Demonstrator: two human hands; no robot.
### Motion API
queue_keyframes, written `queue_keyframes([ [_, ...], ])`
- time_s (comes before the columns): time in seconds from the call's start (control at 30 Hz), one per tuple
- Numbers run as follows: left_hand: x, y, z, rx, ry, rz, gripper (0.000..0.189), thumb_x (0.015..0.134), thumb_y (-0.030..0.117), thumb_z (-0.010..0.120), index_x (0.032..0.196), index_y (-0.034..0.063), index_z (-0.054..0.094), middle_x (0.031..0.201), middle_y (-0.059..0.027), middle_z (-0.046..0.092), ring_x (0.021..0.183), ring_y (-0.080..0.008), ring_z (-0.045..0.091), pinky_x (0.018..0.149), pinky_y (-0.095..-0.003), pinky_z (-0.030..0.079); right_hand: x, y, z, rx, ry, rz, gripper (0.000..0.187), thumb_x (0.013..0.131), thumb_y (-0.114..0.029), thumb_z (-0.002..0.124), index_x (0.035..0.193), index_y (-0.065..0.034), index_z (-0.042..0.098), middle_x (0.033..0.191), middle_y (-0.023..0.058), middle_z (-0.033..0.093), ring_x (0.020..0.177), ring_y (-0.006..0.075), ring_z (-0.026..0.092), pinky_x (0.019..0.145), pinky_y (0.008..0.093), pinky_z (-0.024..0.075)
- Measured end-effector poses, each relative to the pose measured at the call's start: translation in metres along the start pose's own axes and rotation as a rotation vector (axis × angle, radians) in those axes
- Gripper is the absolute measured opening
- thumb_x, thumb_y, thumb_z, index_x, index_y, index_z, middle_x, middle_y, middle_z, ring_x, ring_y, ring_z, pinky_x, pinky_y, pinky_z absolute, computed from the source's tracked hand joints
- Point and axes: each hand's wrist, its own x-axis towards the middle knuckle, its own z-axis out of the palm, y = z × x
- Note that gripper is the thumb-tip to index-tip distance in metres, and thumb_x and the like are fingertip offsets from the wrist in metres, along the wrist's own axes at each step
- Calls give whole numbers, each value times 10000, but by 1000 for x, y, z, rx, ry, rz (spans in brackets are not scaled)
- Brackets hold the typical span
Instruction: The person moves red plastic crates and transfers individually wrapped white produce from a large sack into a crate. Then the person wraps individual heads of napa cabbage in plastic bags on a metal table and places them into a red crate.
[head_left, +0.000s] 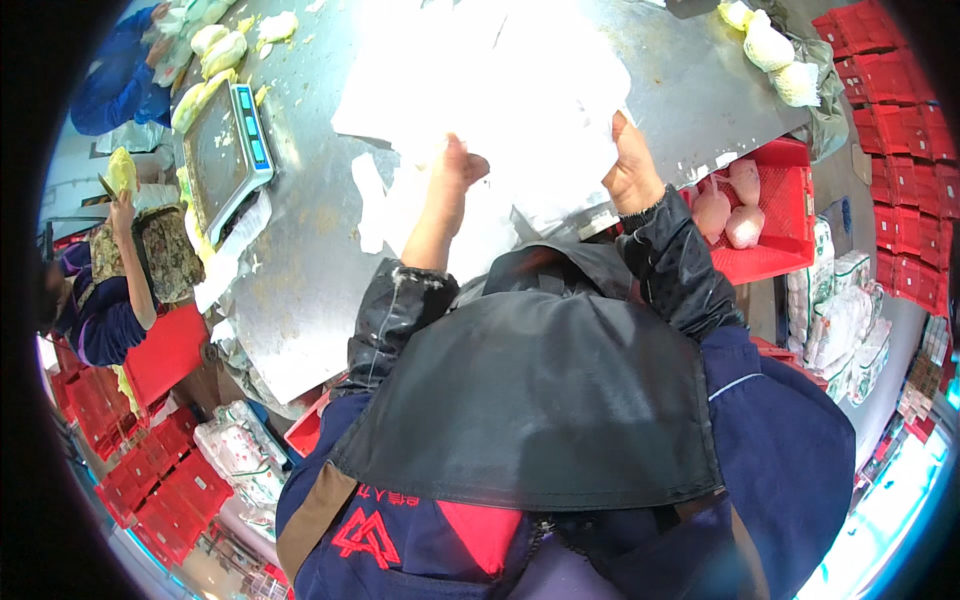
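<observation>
Large white sheets (480, 82), overexposed by glare, lie over the metal worktable (300, 285) in front of me. My left hand (454, 176) grips their near left edge, thumb on top. At the right edge my right hand (632, 165) pinches the sheets between thumb and fingers. Whether these are paper or thin plastic cannot be told. More crumpled white pieces (369, 202) lie beneath and to the left of the stack. A digital scale (225, 154) with a wet metal pan stands on the table's left side.
A red crate (787, 217) with bagged round produce stands right. Netted produce (769, 45) lies at the upper right, cabbages (221, 49) at the upper left. A co-worker at left holds a knife (107, 186) and a cabbage; another person's blue sleeve (112, 97) is behind. Red crates (900, 150) are stacked around.
</observation>
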Motion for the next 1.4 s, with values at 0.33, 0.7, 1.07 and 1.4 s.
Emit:
queue_keyframes([
  [0.33, 13, -11, 104, 572, -163, 66, 211, 727, 142, 743, 850, -9, 661, 744, -22, 621, 668, -109, 554, 611, -244, 434, -5, -42, -28, -917, 31, -326, 127, 798, -83, 637, 907, -20, 617, 1116, 87, 609, 1051, 203, 552, 906, 317, 423],
  [0.7, 106, -23, 208, 418, -89, 71, 104, 791, 88, 622, 866, 61, 554, 737, -48, 572, 701, -172, 567, 595, -296, 447, 53, -160, -85, -1720, -48, -719, 484, 663, -154, 647, 1121, -70, 518, 1281, 174, 468, 1223, 368, 389, 1002, 479, 288],
  [1.07, 173, -9, 204, 846, -18, 95, 127, 741, -1, 601, 737, 45, 482, 671, -34, 552, 619, -115, 544, 576, -255, 437, 159, -416, -225, -1120, 355, -257, 519, 806, -212, 669, 1236, -2, 470, 1122, 87, 557, 964, 172, 535, 885, 307, 414],
  [1.4, 160, 18, 239, 351, -10, -117, 265, 877, 190, 581, 697, -2, 608, 565, 25, 495, 518, -49, 419, 518, -207, 338, 278, -525, -332, -1786, 894, -254, 684, 662, -594, 664, 987, 8, 656, 1077, 208, 614, 1098, 333, 525, 909, 370, 410],
])
